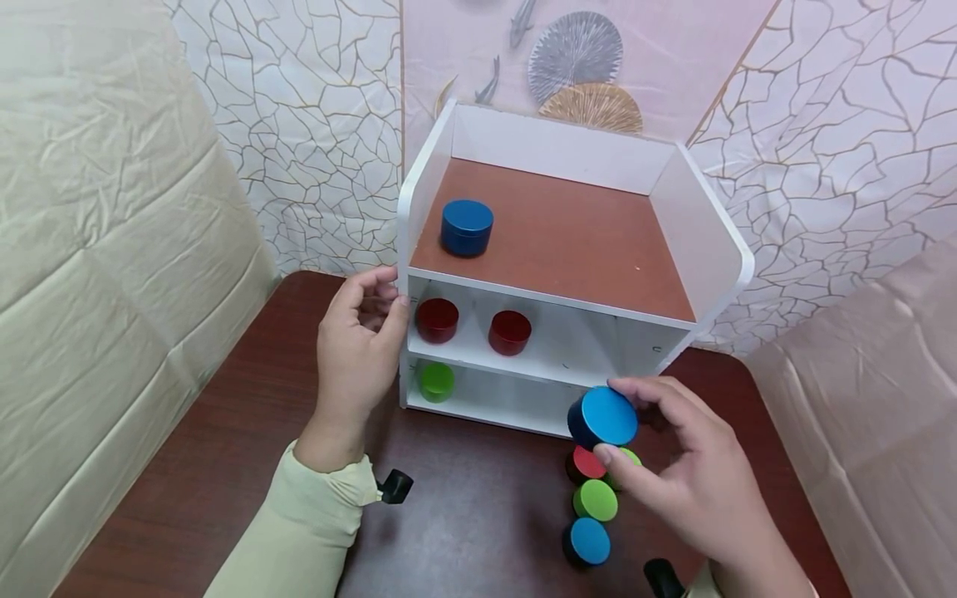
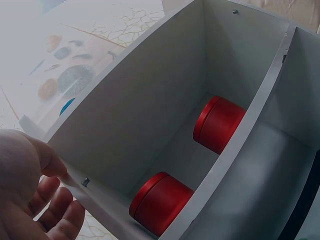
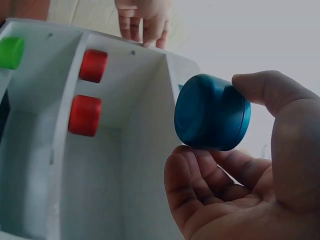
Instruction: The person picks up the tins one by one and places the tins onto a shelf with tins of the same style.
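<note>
My right hand (image 1: 699, 465) holds a round blue tin (image 1: 604, 417) between thumb and fingers, raised in front of the shelf unit's right side; the right wrist view shows the same blue tin (image 3: 212, 112) tilted. My left hand (image 1: 357, 349) touches the outer left side of the white shelf unit (image 1: 736, 249), its fingers loosely bent. Another blue tin (image 1: 467, 228) stands at the left of the brown top shelf. Two red tins, a left one (image 1: 437, 320) and a right one (image 1: 510, 332), stand on the middle shelf. A green tin (image 1: 437, 382) sits at the left of the bottom shelf.
On the dark table (image 1: 463, 507), below my right hand, are a red tin (image 1: 586, 463), a green tin (image 1: 596, 500), a partly hidden green tin (image 1: 628, 465) and a blue tin (image 1: 587, 541). Patterned cloth (image 1: 321, 124) hangs behind the unit.
</note>
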The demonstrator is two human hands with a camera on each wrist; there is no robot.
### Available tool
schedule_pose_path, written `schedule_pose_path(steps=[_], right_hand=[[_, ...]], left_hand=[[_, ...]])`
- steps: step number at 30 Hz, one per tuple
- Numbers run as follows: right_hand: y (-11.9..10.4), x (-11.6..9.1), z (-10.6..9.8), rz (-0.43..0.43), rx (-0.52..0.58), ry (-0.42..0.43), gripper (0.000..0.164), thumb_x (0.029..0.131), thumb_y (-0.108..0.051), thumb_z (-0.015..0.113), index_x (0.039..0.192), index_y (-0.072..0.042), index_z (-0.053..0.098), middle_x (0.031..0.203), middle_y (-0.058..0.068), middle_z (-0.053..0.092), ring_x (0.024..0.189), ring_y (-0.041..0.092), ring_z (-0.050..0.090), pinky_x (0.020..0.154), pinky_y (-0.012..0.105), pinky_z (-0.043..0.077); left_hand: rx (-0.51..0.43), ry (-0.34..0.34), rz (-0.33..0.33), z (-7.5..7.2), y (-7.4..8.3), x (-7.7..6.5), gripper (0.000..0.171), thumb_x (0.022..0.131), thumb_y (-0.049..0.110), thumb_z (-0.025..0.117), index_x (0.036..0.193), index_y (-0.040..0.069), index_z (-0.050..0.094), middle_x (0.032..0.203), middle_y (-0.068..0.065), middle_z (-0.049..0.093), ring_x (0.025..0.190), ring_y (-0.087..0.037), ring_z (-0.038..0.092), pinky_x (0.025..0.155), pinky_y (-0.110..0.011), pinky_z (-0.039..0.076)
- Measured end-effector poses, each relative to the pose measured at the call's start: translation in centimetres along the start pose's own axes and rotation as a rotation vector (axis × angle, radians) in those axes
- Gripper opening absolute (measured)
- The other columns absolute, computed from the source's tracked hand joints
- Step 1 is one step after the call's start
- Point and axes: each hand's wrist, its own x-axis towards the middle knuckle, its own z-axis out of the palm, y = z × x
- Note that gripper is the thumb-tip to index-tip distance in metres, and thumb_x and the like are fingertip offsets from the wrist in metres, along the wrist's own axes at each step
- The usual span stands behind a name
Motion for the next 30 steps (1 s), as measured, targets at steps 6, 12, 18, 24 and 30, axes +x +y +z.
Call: schedule_pose_path(steps=[6, 12, 18, 24, 30], right_hand=[[-1.0, 2.1, -0.3, -0.055, 0.025, 0.008, 0.074, 0.079, 0.001, 0.099, 0.146, -0.017, 0.073, 0.127, -0.006, 0.071, 0.109, 0.008, 0.067, 0.09, 0.011, 0.059], [-2.0, 3.9, -0.7, -0.075, 0.051, 0.005, 0.072, 0.081, 0.001, 0.097, 0.146, -0.02, 0.073, 0.122, -0.007, 0.071, 0.099, 0.009, 0.069, 0.073, 0.017, 0.063], [-2.6, 5.5, -0.9, -0.091, 0.163, 0.022, 0.071, 0.081, 0.009, 0.093, 0.145, -0.014, 0.074, 0.122, 0.001, 0.072, 0.103, 0.014, 0.069, 0.072, 0.018, 0.063], [-3.1, 7.7, -1.4, -0.113, 0.245, -0.023, 0.067, 0.085, 0.015, 0.086, 0.146, -0.008, 0.072, 0.128, 0.008, 0.071, 0.107, 0.02, 0.069, 0.091, 0.017, 0.063], [-3.6, 10.2, -2.0, -0.06, 0.24, -0.076, 0.056, 0.094, 0.007, 0.083, 0.146, -0.011, 0.071, 0.125, 0.008, 0.071, 0.107, 0.023, 0.071, 0.096, 0.019, 0.062]], left_hand=[[0.007, -0.001, -0.004, -0.1, 0.0, 0.0, 0.031, 0.105, 0.014, 0.077, 0.136, 0.016, 0.076, 0.116, -0.004, 0.071, 0.102, -0.013, 0.067, 0.084, -0.021, 0.058], [0.003, -0.004, 0.002, -0.1, 0.1, 0.0, 0.031, 0.104, 0.014, 0.078, 0.135, 0.016, 0.076, 0.115, -0.004, 0.071, 0.101, -0.014, 0.067, 0.083, -0.021, 0.058], [-0.001, -0.005, 0.007, -0.1, 0.1, 0.0, 0.031, 0.104, 0.013, 0.078, 0.135, 0.016, 0.076, 0.115, -0.004, 0.071, 0.101, -0.014, 0.068, 0.083, -0.021, 0.058], [-0.005, -0.004, 0.012, 0.0, 0.0, 0.1, 0.031, 0.104, 0.013, 0.078, 0.135, 0.016, 0.076, 0.115, -0.004, 0.071, 0.101, -0.015, 0.068, 0.082, -0.02, 0.058], [-0.011, 0.002, 0.016, 0.1, -0.2, 0.1, 0.03, 0.103, 0.011, 0.078, 0.133, 0.014, 0.077, 0.113, -0.005, 0.071, 0.099, -0.017, 0.069, 0.081, -0.019, 0.057]])
